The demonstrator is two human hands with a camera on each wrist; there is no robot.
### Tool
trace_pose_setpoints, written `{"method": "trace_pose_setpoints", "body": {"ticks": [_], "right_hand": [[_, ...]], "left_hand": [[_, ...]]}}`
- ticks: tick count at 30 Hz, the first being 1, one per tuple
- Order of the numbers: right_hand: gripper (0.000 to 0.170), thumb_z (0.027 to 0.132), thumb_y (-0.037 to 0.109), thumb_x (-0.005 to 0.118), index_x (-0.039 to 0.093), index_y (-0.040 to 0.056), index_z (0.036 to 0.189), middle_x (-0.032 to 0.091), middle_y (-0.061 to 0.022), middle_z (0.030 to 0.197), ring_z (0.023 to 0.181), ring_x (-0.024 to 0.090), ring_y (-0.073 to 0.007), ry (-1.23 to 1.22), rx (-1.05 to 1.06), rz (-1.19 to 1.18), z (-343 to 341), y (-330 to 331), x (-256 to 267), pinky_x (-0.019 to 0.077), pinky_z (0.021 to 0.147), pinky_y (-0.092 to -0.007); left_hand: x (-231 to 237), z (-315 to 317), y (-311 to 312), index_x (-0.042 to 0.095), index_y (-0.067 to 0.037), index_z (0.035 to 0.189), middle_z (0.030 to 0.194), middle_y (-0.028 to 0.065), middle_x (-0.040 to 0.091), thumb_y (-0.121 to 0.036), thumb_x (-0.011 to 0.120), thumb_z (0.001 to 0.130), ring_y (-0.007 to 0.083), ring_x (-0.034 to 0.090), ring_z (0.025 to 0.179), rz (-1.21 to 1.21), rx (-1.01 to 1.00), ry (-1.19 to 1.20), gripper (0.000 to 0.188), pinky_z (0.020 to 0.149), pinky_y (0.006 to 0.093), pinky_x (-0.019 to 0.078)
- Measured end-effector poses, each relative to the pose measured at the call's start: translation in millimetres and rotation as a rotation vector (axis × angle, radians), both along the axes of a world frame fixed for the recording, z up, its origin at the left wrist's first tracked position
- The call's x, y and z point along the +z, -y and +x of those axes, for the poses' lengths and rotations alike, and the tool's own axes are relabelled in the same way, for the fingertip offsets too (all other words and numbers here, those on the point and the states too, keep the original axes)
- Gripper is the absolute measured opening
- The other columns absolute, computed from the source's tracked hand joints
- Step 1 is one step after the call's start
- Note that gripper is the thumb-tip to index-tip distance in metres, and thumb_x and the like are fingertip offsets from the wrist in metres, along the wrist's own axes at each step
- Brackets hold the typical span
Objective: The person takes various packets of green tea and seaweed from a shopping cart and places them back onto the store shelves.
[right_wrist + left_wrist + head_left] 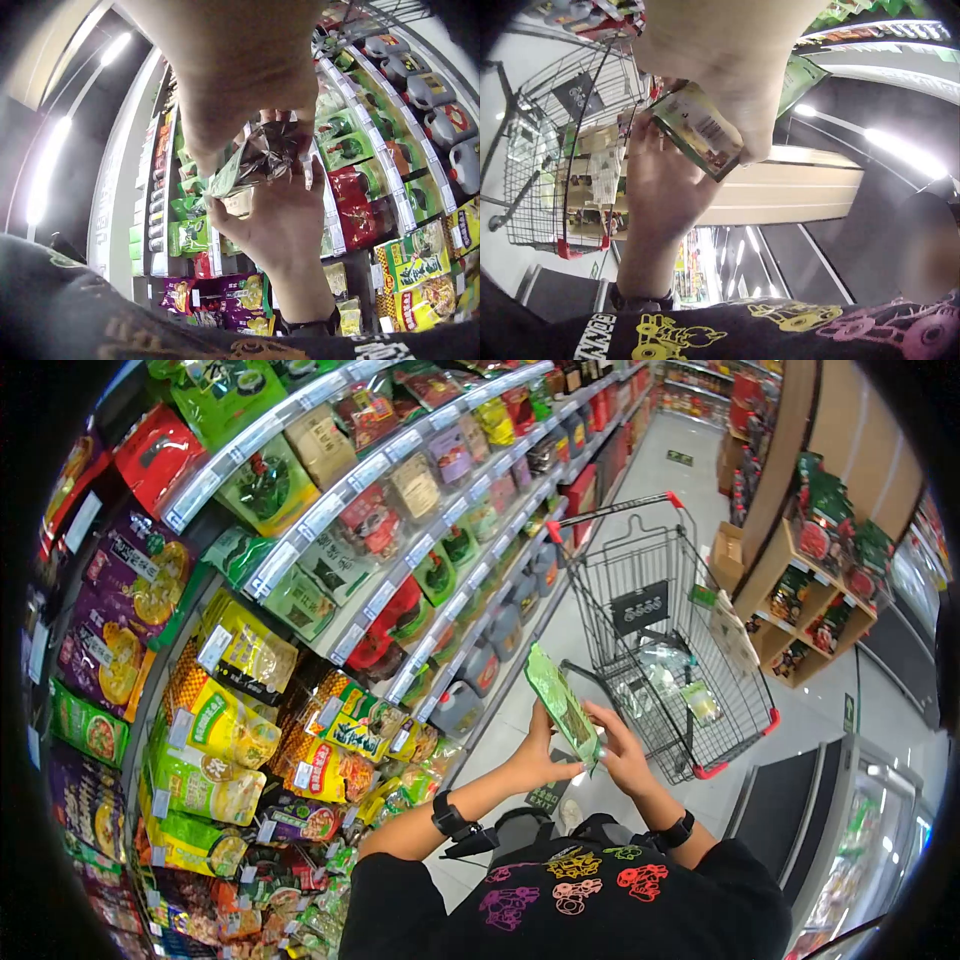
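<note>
A green plastic food packet (560,702) is held up in front of the body between both hands. My left hand (541,757) grips its near left side, thumb along the lower edge. On the other side my right hand (622,752) holds its right edge near the lower end. In the left wrist view the packet (701,129) shows a printed panel with a pale label. Dark contents show through the crinkled film of the packet (262,159) in the right wrist view, where the right hand's fingers are partly hidden behind the wrist.
A wire shopping cart (650,595) stands ahead with a few packets in it. Shelves of bagged foods (340,560) line the left side, with grey jugs (458,708) low down. To the right are a wooden display stand (790,595) and a glass-fronted cooler (860,840).
</note>
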State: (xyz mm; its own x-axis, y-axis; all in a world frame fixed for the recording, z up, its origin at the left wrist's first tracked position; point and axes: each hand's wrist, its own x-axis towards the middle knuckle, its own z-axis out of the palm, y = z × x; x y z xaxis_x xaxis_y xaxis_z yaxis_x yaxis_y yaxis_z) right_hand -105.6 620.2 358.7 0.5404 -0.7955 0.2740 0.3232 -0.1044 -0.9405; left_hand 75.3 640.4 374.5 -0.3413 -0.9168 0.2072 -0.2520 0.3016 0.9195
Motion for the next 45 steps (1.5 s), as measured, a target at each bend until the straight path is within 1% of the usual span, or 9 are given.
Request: {"method": "trace_pose_setpoints", "body": {"ticks": [8,11,16,17,21,32,36,41,45], "right_hand": [[0.071,0.071,0.006,0.065,0.026,0.0039,0.131,0.035,-0.0093,0.123,0.109,0.039,-0.0207,-0.116,0.195,0.165,97,57,-27,0.0423,0.085,-0.0331],[0.074,0.068,0.009,0.069,0.027,0.0026,0.129,0.046,-0.0092,0.112,0.106,0.041,-0.0217,-0.131,0.257,0.15,146,80,-36,0.0417,0.083,-0.0318],[0.088,0.06,0.011,0.075,0.022,0.0039,0.13,0.042,-0.0101,0.116,0.101,0.041,-0.0194,-0.232,0.192,-0.013,242,117,-17,0.0432,0.079,-0.0299],[0.088,0.059,0.012,0.075,0.023,0.0041,0.13,0.042,-0.0101,0.116,0.101,0.04,-0.0192,-0.255,0.152,-0.064,264,123,-9,0.0436,0.079,-0.0298],[0.084,0.057,0.013,0.076,0.029,0.0034,0.126,0.04,-0.0119,0.115,0.097,0.044,-0.0206,-0.314,0.034,-0.464,353,160,8,0.0455,0.074,-0.0301],[0.07,0.061,0.007,0.071,0.033,-0.0025,0.119,0.042,-0.0131,0.103,0.089,0.048,-0.0201,-0.305,0.037,-0.741,488,185,51,0.0471,0.071,-0.0287],[0.079,0.063,0.016,0.072,0.027,-0.0032,0.125,0.042,-0.0161,0.087,0.072,0.05,-0.0242,-0.48,0.068,-0.81,503,202,29,0.0455,0.061,-0.0314],[0.088,0.06,0.018,0.074,0.02,-0.0037,0.127,0.042,-0.0202,0.096,0.069,0.052,-0.0233,-0.51,0.111,-0.74,508,197,29,0.0454,0.058,-0.0317],[0.089,0.057,0.018,0.076,0.022,-0.0079,0.123,0.042,-0.0236,0.102,0.065,0.055,-0.0235,-0.626,0.177,-0.64,517,196,37,0.0468,0.058,-0.0308]], "left_hand": [[4,77,11,0.008,-0.01,0.136,0.123,0.0157,0.039,-0.012,0.059,0.073,0.027,0.044,0.11,0.229,0.206,-0.12,0.081,0.089,0.0363,0.0363],[8,120,15,0.015,-0.01,0.135,0.121,0.0155,0.043,-0.014,0.055,0.078,0.0254,0.048,0.106,0.155,0.312,0.014,0.071,0.083,0.0354,0.0402],[24,212,24,0.032,-0.005,0.127,0.108,0.0184,0.048,-0.014,0.051,0.079,0.0303,0.053,0.092,-0.133,0.441,0.346,0.053,0.076,0.0352,0.0434],[34,227,23,0.047,-0.002,0.111,0.095,0.0195,0.052,-0.016,0.049,0.079,0.0338,0.053,0.083,-0.219,0.558,0.435,0.034,0.071,0.0375,0.0442],[30,312,30,0.052,0.0,0.08,0.079,0.0189,0.054,-0.019,0.047,0.081,0.0357,0.053,0.071,-0.18,0.691,0.653,0.019,0.061,0.042,0.0434],[68,417,44,0.052,-0.001,0.068,0.068,0.0157,0.054,-0.021,0.048,0.082,0.0351,0.054,0.06,-0.298,1.044,0.764,0.025,0.052,0.0427,0.0437],[41,434,51,0.053,-0.001,0.074,0.064,0.0152,0.056,-0.027,0.048,0.082,0.0327,0.056,0.055,-0.149,1.055,0.9,0.027,0.048,0.0416,0.0448],[36,445,51,0.053,0.0,0.079,0.058,0.0162,0.056,-0.046,0.055,0.074,0.0313,0.057,0.054,-0.115,1.117,0.954,0.047,0.046,0.0399,0.0454],[29,456,44,0.046,0.004,0.1,0.071,0.02,0.058,-0.046,0.059,0.07,0.0346,0.058,0.066,0.066,1.082,0.883,0.06,0.055,0.0409,0.0468]]}}
